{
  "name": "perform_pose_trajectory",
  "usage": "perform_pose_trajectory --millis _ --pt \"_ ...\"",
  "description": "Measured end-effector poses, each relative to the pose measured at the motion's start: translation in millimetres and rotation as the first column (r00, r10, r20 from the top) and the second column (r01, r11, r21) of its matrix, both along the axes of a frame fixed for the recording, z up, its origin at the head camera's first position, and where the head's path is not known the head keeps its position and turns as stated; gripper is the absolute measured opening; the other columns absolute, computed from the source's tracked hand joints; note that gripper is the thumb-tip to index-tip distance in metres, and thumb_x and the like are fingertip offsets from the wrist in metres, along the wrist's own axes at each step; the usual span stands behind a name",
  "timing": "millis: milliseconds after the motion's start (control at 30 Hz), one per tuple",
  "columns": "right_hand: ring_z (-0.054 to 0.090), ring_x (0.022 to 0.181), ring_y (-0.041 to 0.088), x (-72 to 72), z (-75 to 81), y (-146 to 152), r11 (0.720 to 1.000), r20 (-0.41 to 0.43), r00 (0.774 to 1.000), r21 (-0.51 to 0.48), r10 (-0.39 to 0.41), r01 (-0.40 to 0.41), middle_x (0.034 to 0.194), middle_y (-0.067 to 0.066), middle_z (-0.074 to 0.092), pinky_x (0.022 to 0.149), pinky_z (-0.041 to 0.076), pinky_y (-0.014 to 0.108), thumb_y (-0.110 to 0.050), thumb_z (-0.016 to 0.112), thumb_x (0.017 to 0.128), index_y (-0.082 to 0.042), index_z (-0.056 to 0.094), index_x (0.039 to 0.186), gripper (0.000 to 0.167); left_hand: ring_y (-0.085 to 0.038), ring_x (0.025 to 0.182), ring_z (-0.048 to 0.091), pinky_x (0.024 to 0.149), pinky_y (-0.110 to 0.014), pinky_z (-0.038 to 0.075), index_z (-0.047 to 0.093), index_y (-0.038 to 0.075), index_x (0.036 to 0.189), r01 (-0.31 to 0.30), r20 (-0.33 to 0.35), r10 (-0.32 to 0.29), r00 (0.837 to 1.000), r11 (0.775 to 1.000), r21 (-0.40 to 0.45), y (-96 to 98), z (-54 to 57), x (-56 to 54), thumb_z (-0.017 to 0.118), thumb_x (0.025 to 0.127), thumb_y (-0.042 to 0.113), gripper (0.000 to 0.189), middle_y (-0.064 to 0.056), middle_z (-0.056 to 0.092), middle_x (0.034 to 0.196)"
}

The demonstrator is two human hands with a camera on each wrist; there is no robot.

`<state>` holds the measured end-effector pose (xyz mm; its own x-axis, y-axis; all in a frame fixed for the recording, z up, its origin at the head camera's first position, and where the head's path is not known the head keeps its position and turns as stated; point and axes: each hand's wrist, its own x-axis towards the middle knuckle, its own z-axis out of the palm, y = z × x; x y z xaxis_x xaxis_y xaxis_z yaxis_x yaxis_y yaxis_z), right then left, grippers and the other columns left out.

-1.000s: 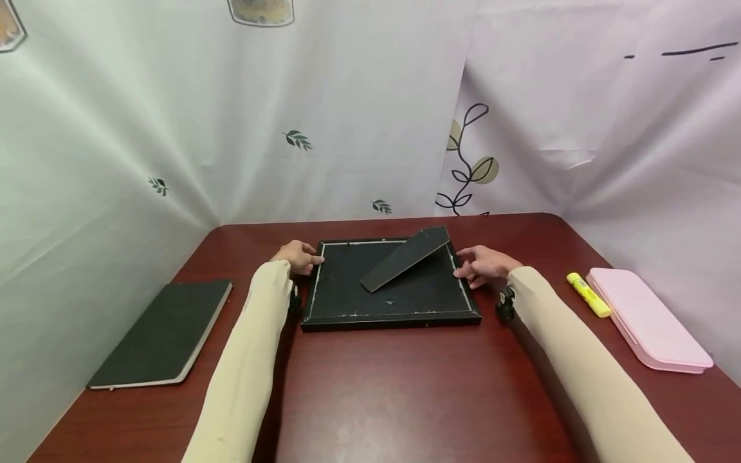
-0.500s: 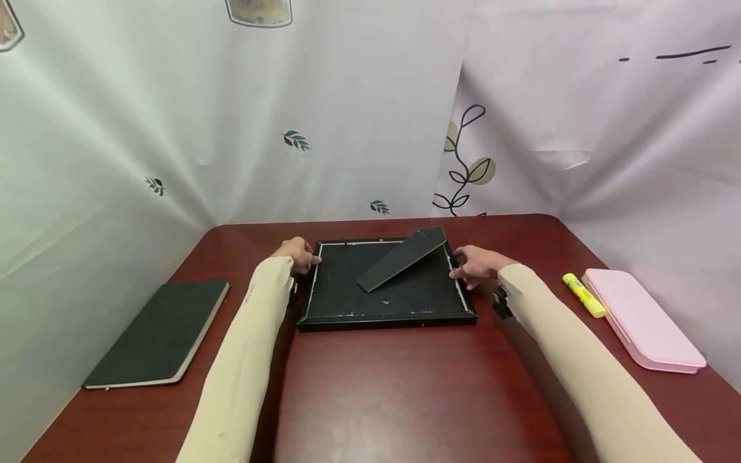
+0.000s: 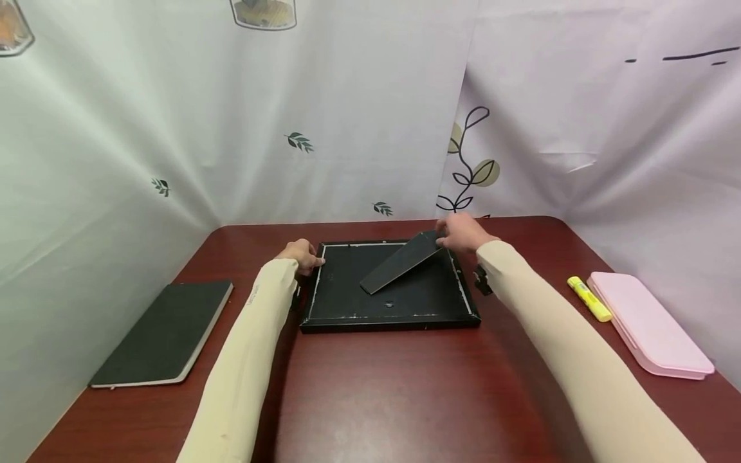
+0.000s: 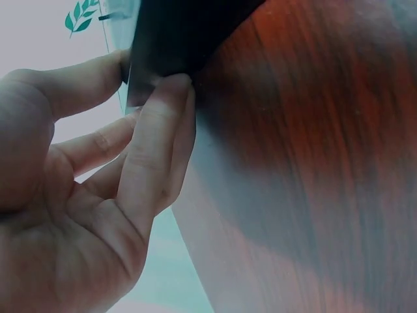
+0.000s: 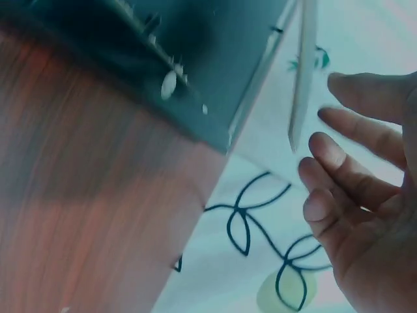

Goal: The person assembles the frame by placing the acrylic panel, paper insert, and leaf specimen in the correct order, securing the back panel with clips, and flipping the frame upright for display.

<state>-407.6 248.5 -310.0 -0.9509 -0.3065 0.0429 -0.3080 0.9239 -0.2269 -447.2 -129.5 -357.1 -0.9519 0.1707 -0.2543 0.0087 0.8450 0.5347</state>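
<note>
A black picture frame [image 3: 341, 286] lies face down on the dark red table, its back panel upward. From that panel a black easel leg [image 3: 399, 263] juts out at a slant, its wide end raised toward the far right. My left hand [image 3: 301, 256] grips the frame's left edge; in the left wrist view the thumb is on one side of the frame edge [image 4: 176, 45] and the fingers on the other. Above the frame's far right corner is my right hand [image 3: 463, 233], at the leg's raised end. The right wrist view shows its parted fingers beside the leg's thin edge [image 5: 303, 85].
On the left side lies a dark-covered notebook [image 3: 164, 334]. A yellow highlighter [image 3: 589, 299] and a pink case [image 3: 651, 325] are on the right. A patterned white cloth [image 3: 359, 96] hangs behind the table and along both its sides.
My right hand has left the frame's right edge and moved up and away to the raised end of the easel leg. The left hand has stayed on the left edge.
</note>
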Motion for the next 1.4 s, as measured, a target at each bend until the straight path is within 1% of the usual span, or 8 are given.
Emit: perform_pose_trajectory --millis 233,467,733,867,1000,1133,1267,1400 --pt "0.064 0.12 0.034 -13.5 -14.0 -20 0.996 0.127 0.989 0.038 0.073 -0.078 0.127 0.019 0.069 0.093 0.055 0.043 -0.006 0.055 0.098 -0.003 0.073 0.121 0.03 -0.014 0.069 0.066 0.069 -0.027 0.056 0.051 -0.01 0.138 0.024 -0.034 -0.028 0.999 0.994 -0.105 4.6 1.4 4.3 0.062 0.1 0.021 0.05 -0.028 0.062 0.127" --pt "0.063 0.12 0.033 -25.9 -18.1 -32 0.995 0.182 0.979 0.007 -0.096 0.096 0.124 0.015 0.072 0.098 0.053 0.046 -0.013 0.064 0.096 -0.007 0.078 0.111 0.022 -0.029 0.09 0.068 0.076 -0.037 0.053 0.054 -0.006 0.13 0.044 -0.101 -0.062 0.993 0.984 -0.174 11.3 7.0 5.3 0.063 0.099 0.018 0.04 -0.026 0.062 0.116" --pt "0.057 0.116 0.03 -36.5 -27.7 -45 0.997 0.202 0.977 0.052 -0.071 0.062 0.153 0.014 0.05 0.086 0.049 0.039 -0.004 0.065 0.091 -0.017 0.056 0.145 0.056 -0.017 0.055 0.031 0.052 -0.028 0.035 0.025 0.021 0.161 0.153 -0.075 -0.164 0.984 0.979 -0.133 27.0 6.1 -0.9 0.044 0.097 -0.004 0.071 -0.036 -0.003 0.163" --pt "0.055 0.101 0.025 -37.0 -31.5 -43 0.998 0.217 0.975 0.052 -0.051 0.041 0.15 0.016 0.053 0.077 0.043 0.032 -0.004 0.063 0.093 -0.017 0.056 0.145 0.054 -0.035 0.1 0.055 0.073 -0.036 0.041 0.025 0.023 0.161 0.227 -0.043 -0.239 0.97 0.955 -0.19 31.5 2.2 -3.2 0.036 0.102 0.002 0.063 -0.031 0.009 0.165" --pt "0.048 0.077 0.019 -36.4 -32.5 -43 0.998 0.215 0.975 0.044 -0.048 0.04 0.139 0.018 0.061 0.067 0.04 0.029 -0.003 0.061 0.093 -0.016 0.058 0.143 0.051 -0.049 0.147 0.022 0.098 -0.053 0.034 0.023 0.026 0.161 0.26 -0.036 -0.273 0.961 0.941 -0.216 29.2 0.9 -3.0 0.033 0.106 0.007 0.059 -0.025 0.019 0.164" --pt "0.054 0.084 0.022 -33.9 -31.7 -47 0.998 0.171 0.985 0.063 -0.026 0.015 0.145 0.016 0.057 0.073 0.046 0.031 -0.002 0.058 0.094 -0.014 0.057 0.144 0.051 -0.047 0.135 0.027 0.089 -0.048 0.038 0.019 0.031 0.162 0.246 -0.024 -0.256 0.966 0.949 -0.196 27.2 3.0 -2.3 0.032 0.105 0.005 0.063 -0.031 0.011 0.163" --pt "0.056 0.121 0.03 -28.7 -33.4 -48 0.999 0.154 0.988 0.05 -0.027 0.02 0.145 0.016 0.054 0.094 0.049 0.039 -0.002 0.06 0.095 -0.009 0.055 0.143 0.049 -0.041 0.123 0.028 0.074 -0.039 0.036 0.018 0.036 0.161 0.216 -0.007 -0.221 0.975 0.958 -0.187 29.8 1.5 -2.2 0.03 0.104 0.003 0.067 -0.033 0.006 0.159" --pt "0.056 0.115 0.031 -24.4 -37.5 -49 0.997 0.148 0.989 0.075 -0.023 0.012 0.138 0.019 0.055 0.092 0.049 0.04 -0.002 0.06 0.096 -0.007 0.053 0.144 0.049 -0.036 0.114 0.026 0.07 -0.036 0.034 0.019 0.04 0.16 0.191 0.0 -0.195 0.981 0.96 -0.204 32.2 -5.0 -2.1 0.03 0.106 0.007 0.064 -0.031 0.01 0.156"
